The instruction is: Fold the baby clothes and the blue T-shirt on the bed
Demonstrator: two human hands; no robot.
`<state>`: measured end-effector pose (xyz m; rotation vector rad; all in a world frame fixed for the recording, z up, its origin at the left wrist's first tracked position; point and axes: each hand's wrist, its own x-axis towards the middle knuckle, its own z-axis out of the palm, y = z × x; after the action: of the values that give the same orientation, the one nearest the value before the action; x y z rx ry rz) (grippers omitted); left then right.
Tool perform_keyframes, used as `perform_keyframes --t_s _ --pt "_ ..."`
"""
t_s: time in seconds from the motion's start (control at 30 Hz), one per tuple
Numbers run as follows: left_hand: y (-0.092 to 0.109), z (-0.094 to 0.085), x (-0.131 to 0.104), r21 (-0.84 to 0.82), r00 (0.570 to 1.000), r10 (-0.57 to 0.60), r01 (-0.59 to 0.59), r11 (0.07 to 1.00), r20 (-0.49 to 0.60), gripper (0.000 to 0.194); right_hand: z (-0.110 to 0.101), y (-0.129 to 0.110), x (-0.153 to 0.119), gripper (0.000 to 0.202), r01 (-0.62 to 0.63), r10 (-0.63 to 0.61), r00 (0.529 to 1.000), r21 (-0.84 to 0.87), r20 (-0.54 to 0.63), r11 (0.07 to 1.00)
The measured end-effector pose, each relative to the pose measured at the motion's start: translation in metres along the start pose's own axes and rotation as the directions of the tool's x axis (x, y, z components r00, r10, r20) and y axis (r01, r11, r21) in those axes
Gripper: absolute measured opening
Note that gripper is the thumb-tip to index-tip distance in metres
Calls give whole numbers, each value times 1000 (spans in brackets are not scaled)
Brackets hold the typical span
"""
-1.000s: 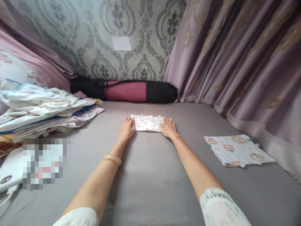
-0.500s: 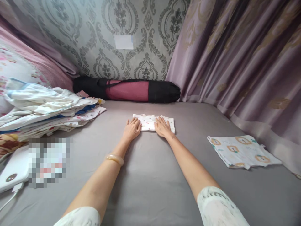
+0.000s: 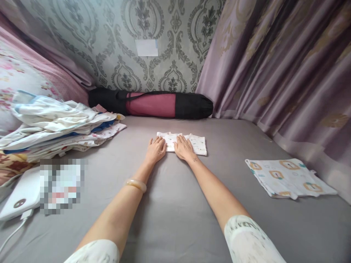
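A small folded white cloth with a fine print (image 3: 199,143) lies flat on the grey sheet (image 3: 175,219), in the middle of the view. My left hand (image 3: 157,149) rests palm down on its left end, fingers laid out flat. Near the cloth's middle, my right hand (image 3: 183,147) presses flat on top, with a narrow strip of cloth showing between the two hands. Neither hand grips anything. The parts of the cloth under my palms are hidden.
A pile of clothes (image 3: 60,124) stands at the left, with a white power bank and cable (image 3: 27,190) before it. A black and pink roll bag (image 3: 150,105) lies along the wall. Another folded cloth with orange prints (image 3: 289,177) is at the right.
My right hand has slid left over the cloth, closer to my left hand, uncovering more of the right end. The whole view has shifted slightly.
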<state>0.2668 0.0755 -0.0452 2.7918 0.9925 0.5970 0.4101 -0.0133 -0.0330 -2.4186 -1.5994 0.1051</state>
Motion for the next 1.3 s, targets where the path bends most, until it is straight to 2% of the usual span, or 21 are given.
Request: perform_keyframes --t_s 0.17,0.3,0.4,0.63,0.8,0.97,1.13,1.3 --pt "-2 4 1 -15 1000 4 -5 1000 -20 33 -6 -4 4 58 -19 19 999 -16 40 1000" --pt "-3 5 2 -28 998 -17 15 999 -62 34 -10 -18 8 57 5 -5 1000 -28 -13 1000" --pt "-2 5 3 -36 996 -47 44 998 -82 35 -7 -25 9 56 6 -5 1000 -17 6 1000" --pt "-1 3 4 -60 991 -127 125 990 -30 36 1 -24 10 55 5 -5 1000 -40 18 999" --pt "-6 5 7 -106 983 -182 178 978 -34 41 1 -36 18 57 29 -30 999 -46 -15 999" --pt "-13 9 10 -184 963 -256 238 954 -84 48 8 -45 22 61 26 -26 999 -18 40 999" --pt "-17 13 12 -300 934 -325 271 915 -146 47 6 -50 25 61 13 -11 998 -30 65 999" --pt "-20 13 16 -397 898 -389 286 872 -208 39 8 -66 32 59 105 -106 994 16 36 994"
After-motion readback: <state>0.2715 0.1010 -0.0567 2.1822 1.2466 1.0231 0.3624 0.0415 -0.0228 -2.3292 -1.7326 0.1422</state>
